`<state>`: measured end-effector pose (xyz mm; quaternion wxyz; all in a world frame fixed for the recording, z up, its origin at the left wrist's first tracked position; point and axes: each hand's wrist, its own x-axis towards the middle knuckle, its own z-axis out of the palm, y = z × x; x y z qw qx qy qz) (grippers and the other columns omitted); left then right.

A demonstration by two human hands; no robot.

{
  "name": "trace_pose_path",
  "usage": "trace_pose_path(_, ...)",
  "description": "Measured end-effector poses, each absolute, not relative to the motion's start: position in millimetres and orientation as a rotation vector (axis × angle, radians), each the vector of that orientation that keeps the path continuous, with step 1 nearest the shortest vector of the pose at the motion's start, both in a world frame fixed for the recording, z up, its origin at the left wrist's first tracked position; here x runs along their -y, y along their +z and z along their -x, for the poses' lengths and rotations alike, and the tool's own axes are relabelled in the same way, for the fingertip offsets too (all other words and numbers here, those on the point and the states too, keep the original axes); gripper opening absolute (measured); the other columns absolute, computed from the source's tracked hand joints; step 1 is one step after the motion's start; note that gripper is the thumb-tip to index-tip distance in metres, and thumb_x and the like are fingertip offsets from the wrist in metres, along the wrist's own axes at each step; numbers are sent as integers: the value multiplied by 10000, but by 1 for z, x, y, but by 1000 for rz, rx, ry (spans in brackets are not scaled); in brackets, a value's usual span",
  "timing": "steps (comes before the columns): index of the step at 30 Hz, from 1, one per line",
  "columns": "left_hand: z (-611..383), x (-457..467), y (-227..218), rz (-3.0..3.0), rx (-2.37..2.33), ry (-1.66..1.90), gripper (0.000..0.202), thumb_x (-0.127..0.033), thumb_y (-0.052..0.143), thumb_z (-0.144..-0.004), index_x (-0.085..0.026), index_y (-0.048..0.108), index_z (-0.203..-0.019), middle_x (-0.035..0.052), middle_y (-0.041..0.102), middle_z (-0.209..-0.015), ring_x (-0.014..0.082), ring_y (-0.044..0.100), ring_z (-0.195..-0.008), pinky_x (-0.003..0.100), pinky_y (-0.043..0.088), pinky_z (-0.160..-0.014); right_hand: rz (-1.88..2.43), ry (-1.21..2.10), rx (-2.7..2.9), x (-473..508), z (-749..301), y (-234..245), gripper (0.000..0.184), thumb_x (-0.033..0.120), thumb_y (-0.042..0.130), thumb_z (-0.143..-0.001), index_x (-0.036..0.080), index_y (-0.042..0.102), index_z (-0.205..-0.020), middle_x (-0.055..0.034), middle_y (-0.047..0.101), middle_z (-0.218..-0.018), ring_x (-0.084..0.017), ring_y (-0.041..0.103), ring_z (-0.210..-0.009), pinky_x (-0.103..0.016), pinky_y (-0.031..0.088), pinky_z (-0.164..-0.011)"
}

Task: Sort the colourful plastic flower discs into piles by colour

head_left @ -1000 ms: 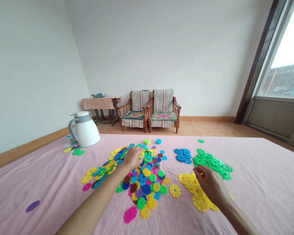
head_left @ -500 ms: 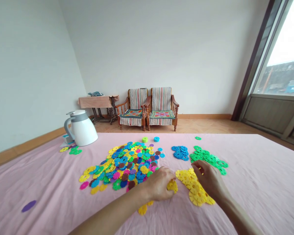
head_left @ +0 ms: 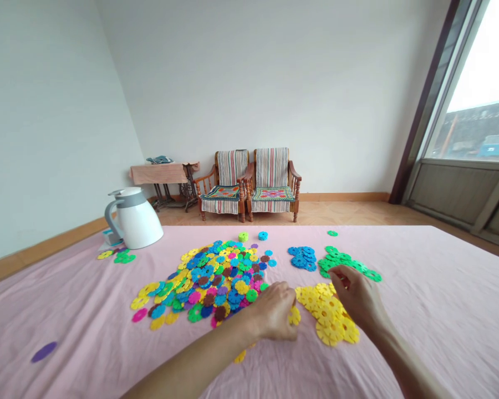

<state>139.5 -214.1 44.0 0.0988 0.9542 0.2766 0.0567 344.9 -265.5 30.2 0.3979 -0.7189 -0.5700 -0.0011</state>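
Note:
A big mixed heap of coloured flower-shaped plastic discs (head_left: 216,277) lies on the pink cloth (head_left: 419,299). To its right are sorted heaps: yellow (head_left: 328,316), green (head_left: 349,263) and blue (head_left: 301,257). My left hand (head_left: 274,313) rests with curled fingers at the mixed heap's right edge, on a yellow disc (head_left: 294,316) beside the yellow heap. My right hand (head_left: 357,296) hovers over the far side of the yellow heap with fingers bent; whether it holds a disc is hidden.
A white jug with a grey lid (head_left: 133,219) stands at the back left, a few loose discs (head_left: 116,256) near it. A purple disc (head_left: 44,352) lies alone front left. Two wooden armchairs (head_left: 249,185) and a small table (head_left: 162,174) stand by the far wall.
My left hand came from the far side of the mixed heap down to its right edge, bringing a yellow disc beside the yellow heap. My right hand stayed over the yellow heap.

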Motion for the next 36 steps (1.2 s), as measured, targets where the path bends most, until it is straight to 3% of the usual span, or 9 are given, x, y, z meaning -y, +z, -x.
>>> trace_pose_path(4, -156, 215, 44, -2708, -748, 480, 334, -315, 663, -622, -153, 584, -903, 69, 582, -887, 217, 546, -862, 297, 467, -762, 1825, -20, 1419, 266, -347, 30, 252, 355, 414, -793, 206, 615, -756, -18, 666, -707, -156, 593, -605, -247, 392, -573)
trace_pose_path(10, -161, 221, 51, -2524, -700, 753, 393, -226, 679, -684, -176, 595, -1064, 76, 609, -1070, 216, 532, -1028, 320, 433, -914, 1817, -46, 1449, 266, -345, 29, 254, 345, 406, -796, 205, 607, -727, -16, 646, -647, -151, 573, -560, -244, 374, -544)
trace_pose_path(16, -106, 215, 53, -2435, -914, 803, 226, -141, 597, -738, -198, 655, -949, 38, 665, -964, 180, 585, -950, 290, 452, -863, 1793, -66, 1485, 266, -338, 27, 261, 352, 404, -814, 210, 602, -722, -13, 623, -625, -146, 543, -539, -244, 357, -533)
trace_pose_path(21, -41, 193, 49, -2354, -1138, 839, 151, -176, 528, -801, -186, 663, -869, 27, 669, -847, 152, 611, -771, 246, 477, -688, 1755, 29, 1569, 263, -327, 18, 272, 360, 396, -839, 209, 597, -734, -16, 631, -675, -146, 554, -571, -253, 380, -566)
trace_pose_path(25, -8, 185, 44, -2405, -1169, 783, 129, -186, 552, -796, -198, 680, -801, 16, 660, -825, 156, 598, -789, 257, 457, -731, 1690, 104, 1686, 263, -311, 13, 277, 332, 395, -842, 206, 625, -754, -28, 628, -696, -148, 558, -588, -263, 407, -582)
trace_pose_path(28, -3, 190, 42, -2522, -1044, 677, 85, -186, 669, -714, -216, 692, -790, 13, 642, -847, 176, 563, -875, 285, 425, -825, 1598, 229, 1790, 266, -294, 13, 296, 316, 387, -855, 199, 657, -821, -47, 637, -756, -154, 576, -632, -271, 437, -604)
trace_pose_path(31, -6, 197, 42, -2619, -924, 581, 223, -207, 743, -652, -246, 691, -866, 15, 612, -949, 194, 519, -955, 313, 397, -891, 1504, 338, 1907, 271, -275, 13, 298, 280, 396, -863, 197, 670, -944, -74, 651, -872, -178, 601, -764, -301, 467, -704)
trace_pose_path(36, -3, 193, 39, -2682, -925, 562, 159, -115, 652, -711, -231, 659, -819, 5, 594, -949, 179, 516, -948, 317, 377, -908, 1361, 384, 2093, 279, -247, 18, 358, 186, 406, -870, 249, 606, -1160, -74, 648, -1083, -217, 554, -1001, -366, 435, -873)
